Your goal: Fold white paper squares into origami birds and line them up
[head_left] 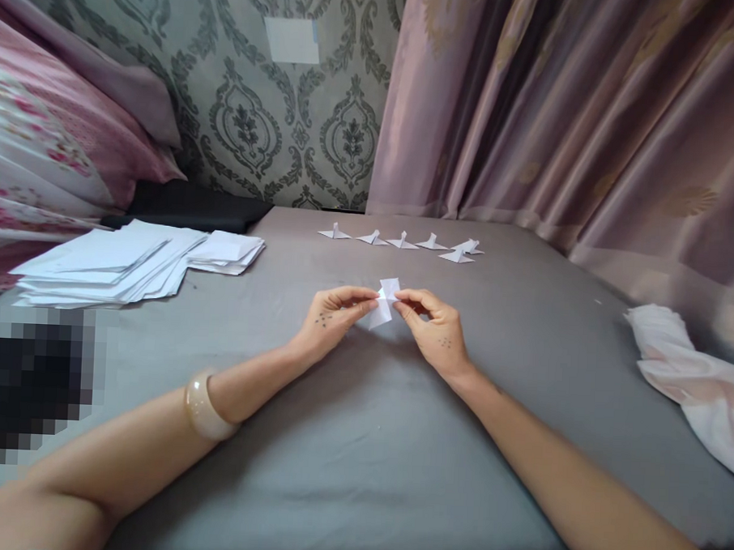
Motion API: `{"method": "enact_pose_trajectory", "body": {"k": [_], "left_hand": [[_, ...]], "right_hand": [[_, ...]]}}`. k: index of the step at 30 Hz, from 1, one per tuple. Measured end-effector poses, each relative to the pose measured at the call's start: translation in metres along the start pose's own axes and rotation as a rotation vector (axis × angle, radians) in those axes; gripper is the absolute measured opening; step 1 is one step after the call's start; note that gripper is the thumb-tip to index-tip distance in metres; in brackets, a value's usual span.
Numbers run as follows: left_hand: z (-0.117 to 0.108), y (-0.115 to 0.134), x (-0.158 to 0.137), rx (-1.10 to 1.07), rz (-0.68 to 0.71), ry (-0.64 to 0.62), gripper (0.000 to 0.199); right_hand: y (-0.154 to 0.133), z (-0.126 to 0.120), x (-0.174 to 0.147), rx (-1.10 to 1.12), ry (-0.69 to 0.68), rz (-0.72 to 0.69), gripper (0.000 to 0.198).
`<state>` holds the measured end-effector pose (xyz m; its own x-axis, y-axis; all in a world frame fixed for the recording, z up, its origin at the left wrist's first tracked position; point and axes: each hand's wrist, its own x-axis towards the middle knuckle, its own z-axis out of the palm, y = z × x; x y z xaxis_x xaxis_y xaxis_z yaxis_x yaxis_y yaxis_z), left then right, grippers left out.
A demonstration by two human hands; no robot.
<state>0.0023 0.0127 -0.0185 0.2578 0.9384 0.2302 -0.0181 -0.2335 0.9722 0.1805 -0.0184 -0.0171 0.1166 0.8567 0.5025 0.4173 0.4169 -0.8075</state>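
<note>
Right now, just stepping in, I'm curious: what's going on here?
A person's left hand and right hand pinch a small folded paper between them, over a grey cloth. Farther back on the cloth sit six folded shapes in a loose row, two of them close together at the right end. Off to the left lie a large stack of paper and a smaller stack next to it.

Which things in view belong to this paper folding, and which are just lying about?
Likely the job:
folded paper between left hand and right hand
small paper figures
stacked white paper

Likely just lying about:
white cloth
black item
</note>
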Motion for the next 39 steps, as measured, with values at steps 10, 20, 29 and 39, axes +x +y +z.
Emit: {"method": "enact_pose_trajectory", "body": {"k": [10, 20, 29, 39], "left_hand": [[0.0, 0.002, 0.0, 0.163, 0.111, 0.028, 0.017], [-0.004, 0.001, 0.003, 0.278, 0.194, -0.019, 0.017], [-0.007, 0.006, 0.003, -0.199, -0.07, -0.212, 0.019], [0.001, 0.009, -0.002, -0.228, -0.087, -0.009, 0.02]], "right_hand": [[-0.001, 0.0, 0.0, -0.015, -0.031, -0.059, 0.011], [-0.006, -0.002, 0.0, 0.014, -0.155, -0.089, 0.013], [-0.008, -0.005, 0.0, 0.118, -0.208, -0.026, 0.012], [-0.015, -0.007, -0.001, 0.2, -0.209, 0.093, 0.011]]}}
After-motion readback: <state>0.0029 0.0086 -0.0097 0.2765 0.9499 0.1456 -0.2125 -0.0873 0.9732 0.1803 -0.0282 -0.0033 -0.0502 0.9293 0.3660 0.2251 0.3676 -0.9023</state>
